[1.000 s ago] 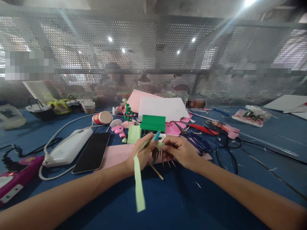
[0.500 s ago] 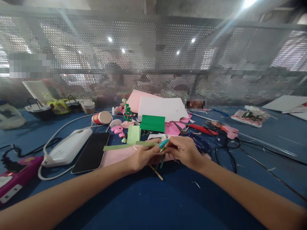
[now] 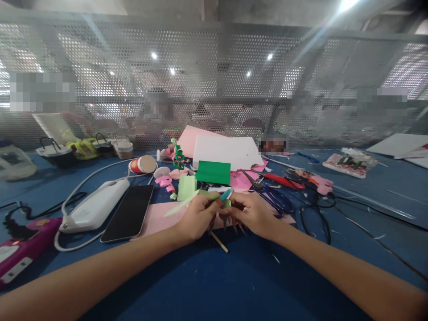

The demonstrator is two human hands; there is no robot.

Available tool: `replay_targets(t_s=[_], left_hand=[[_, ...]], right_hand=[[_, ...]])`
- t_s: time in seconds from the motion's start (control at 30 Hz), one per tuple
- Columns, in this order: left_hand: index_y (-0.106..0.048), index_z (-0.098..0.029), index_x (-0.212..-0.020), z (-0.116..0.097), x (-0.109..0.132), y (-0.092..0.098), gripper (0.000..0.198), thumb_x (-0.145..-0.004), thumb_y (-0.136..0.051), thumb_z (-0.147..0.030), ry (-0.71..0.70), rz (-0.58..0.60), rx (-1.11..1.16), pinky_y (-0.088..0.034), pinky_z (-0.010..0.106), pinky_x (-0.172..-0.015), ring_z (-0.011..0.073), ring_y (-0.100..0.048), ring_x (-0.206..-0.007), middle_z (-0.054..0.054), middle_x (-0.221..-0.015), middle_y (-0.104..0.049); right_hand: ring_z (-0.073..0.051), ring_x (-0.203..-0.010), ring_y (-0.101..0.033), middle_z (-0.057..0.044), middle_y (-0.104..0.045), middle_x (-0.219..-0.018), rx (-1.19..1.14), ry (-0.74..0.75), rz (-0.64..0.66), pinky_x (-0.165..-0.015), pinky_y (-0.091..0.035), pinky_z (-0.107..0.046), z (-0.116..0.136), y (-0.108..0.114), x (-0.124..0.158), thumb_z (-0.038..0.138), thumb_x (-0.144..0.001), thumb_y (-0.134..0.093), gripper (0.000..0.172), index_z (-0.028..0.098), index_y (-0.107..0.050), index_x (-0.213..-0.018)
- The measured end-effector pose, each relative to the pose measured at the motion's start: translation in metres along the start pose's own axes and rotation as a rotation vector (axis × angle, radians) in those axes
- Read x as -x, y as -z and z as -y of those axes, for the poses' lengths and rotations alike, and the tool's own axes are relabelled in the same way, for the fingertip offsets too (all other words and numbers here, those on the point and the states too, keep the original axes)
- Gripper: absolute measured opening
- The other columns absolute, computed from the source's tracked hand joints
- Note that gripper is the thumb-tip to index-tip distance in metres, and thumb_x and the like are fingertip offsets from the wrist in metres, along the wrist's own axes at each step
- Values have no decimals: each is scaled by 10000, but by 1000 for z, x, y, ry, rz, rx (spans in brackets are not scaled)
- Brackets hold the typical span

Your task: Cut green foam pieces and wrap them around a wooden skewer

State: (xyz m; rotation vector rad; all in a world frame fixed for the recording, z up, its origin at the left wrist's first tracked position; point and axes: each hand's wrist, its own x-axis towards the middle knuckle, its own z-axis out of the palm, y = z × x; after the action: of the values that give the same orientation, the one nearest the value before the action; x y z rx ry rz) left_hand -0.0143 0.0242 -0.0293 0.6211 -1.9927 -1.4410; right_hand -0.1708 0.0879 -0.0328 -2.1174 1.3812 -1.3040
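My left hand (image 3: 195,220) is closed, its teal-nailed thumb and fingers pinching a light green paper strip (image 3: 180,206). The strip's free end trails off to the left above a pink sheet (image 3: 155,217). Right beside it, my right hand (image 3: 257,215) is closed too, its fingertips meeting the left ones at the strip's other end. Fingers cover most of the part between the hands. Below them a thin wooden stick (image 3: 220,242) slants down over the blue table. Scissors with blue handles (image 3: 279,200) lie just beyond my right hand.
On the left lie a black phone (image 3: 129,214), a white power bank (image 3: 95,206) with its cable and a magenta power strip (image 3: 26,249). Green paper (image 3: 213,173), a white sheet (image 3: 227,149) and red-handled pliers (image 3: 281,180) lie ahead. A perforated metal screen (image 3: 200,67) stands behind.
The strip's free end has swung downward, from lying nearly level to slanting and curving. Both hands stay together in almost the same place, fingers slightly shifted.
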Motion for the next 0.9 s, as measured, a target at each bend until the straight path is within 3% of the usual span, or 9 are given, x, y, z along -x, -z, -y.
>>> replay_targets(t_s=[0.17,0.33,0.57,0.73,0.9], left_hand=[[-563,-146,-623,1,2,1,330,-820,-480,-397,-3,-70,-31,-303,170,-345,64,-398,-379,-39,-467,-443],[-527,-150,-615,-2,1,0,368,-816,-484,-455,-63,-141,-25,-268,171,-351,52,-370,-382,-44,-480,-437],[-519,-138,-544,4,0,4,505,-817,-433,-555,-132,-130,-63,-296,201,-401,67,-401,-410,-16,-453,-452],[-505,-146,-504,3,-1,4,506,-699,-558,-611,-19,-54,162,-253,197,-339,62,-372,-348,-32,-405,-427],[-553,-133,-561,5,-3,4,403,-633,-690,-505,35,64,430,-232,162,-326,33,-330,-329,-62,-397,-414]], right_hand=[[-80,-446,-428,37,-455,-500,-203,-79,4,-416,-305,-183,3,-5,1,479,-833,-542,402,167,-460,-593],[-80,-447,-475,29,-504,-527,-457,-177,4,-429,-380,-186,3,-10,0,446,-811,-587,350,161,-511,-622],[-59,-434,-481,25,-559,-545,-640,-268,-1,-415,-377,-161,2,-17,0,431,-815,-592,329,161,-525,-640],[-64,-436,-483,28,-555,-540,-677,-239,26,-420,-393,-170,2,-17,0,432,-787,-621,318,161,-555,-633],[-116,-583,-550,4,-583,-641,-637,-154,-12,-541,-469,-230,-1,-17,1,395,-736,-680,254,163,-622,-653]])
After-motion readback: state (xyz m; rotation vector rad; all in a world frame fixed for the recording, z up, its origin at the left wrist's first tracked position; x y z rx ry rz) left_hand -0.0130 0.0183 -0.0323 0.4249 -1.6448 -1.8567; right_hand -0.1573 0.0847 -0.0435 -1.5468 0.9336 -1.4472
